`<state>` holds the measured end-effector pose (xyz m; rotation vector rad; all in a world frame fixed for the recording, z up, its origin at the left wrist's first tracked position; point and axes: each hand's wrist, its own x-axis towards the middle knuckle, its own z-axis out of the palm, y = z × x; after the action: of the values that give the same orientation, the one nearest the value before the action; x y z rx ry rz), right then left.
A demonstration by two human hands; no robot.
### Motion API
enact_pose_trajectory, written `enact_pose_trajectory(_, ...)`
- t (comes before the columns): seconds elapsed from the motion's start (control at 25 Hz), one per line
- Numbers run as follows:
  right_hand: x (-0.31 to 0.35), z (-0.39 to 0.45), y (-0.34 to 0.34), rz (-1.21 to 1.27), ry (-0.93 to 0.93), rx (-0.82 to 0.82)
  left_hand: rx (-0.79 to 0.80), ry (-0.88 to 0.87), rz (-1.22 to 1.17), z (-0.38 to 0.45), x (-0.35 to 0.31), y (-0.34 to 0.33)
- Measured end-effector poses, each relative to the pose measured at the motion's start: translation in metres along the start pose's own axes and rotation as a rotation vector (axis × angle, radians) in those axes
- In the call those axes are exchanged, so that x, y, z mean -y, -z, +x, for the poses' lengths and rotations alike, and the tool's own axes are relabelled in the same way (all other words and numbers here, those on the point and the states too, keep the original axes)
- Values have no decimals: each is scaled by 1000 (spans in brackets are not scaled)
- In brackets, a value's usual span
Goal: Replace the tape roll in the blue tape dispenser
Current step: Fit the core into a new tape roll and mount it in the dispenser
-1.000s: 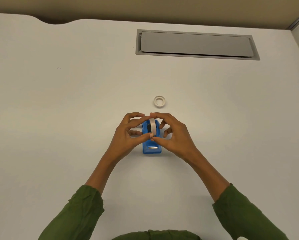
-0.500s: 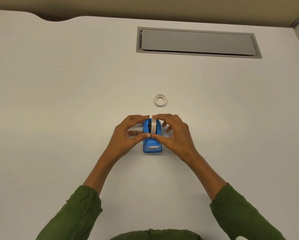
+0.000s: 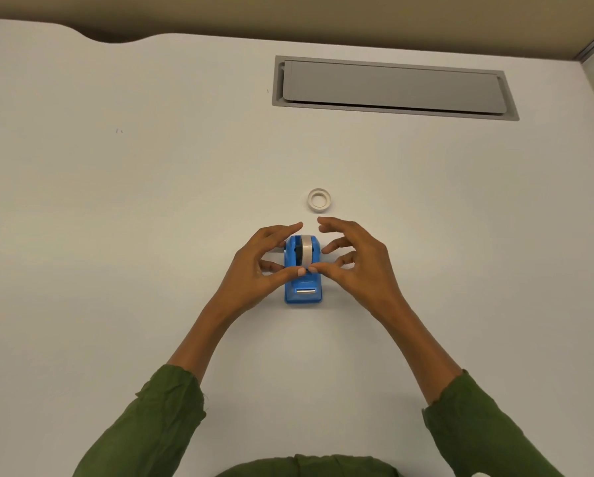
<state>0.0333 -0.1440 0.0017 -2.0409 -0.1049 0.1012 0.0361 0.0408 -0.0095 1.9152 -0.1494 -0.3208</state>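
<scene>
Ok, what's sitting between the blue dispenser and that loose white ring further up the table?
Only bare table between the blue dispenser and white ring, seen from the head camera.

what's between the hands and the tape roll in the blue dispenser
Nothing visible. The tape roll sits in the blue dispenser, the left hand and right hand flank it, thumbs meeting just in front of it.
</scene>
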Motion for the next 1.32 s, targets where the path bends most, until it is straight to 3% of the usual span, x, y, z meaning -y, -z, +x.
enact_pose_trajectory(0.24, 9, 5, 3, 34, -11, -24, -20, 24, 12, 2, -3, -4)
enact_pose_trajectory(0.44, 10, 10, -2, -90, 24, -46, -61, 18, 32, 4, 0, -7)
enact_pose_trajectory(0.68, 12, 7, -4, -210, 164, -67, -48, 22, 6, 3, 3, -5)
enact_pose_trajectory(1.32, 14, 4, -6, -315, 180, -98, -30, 7, -7, 3, 5, -3)
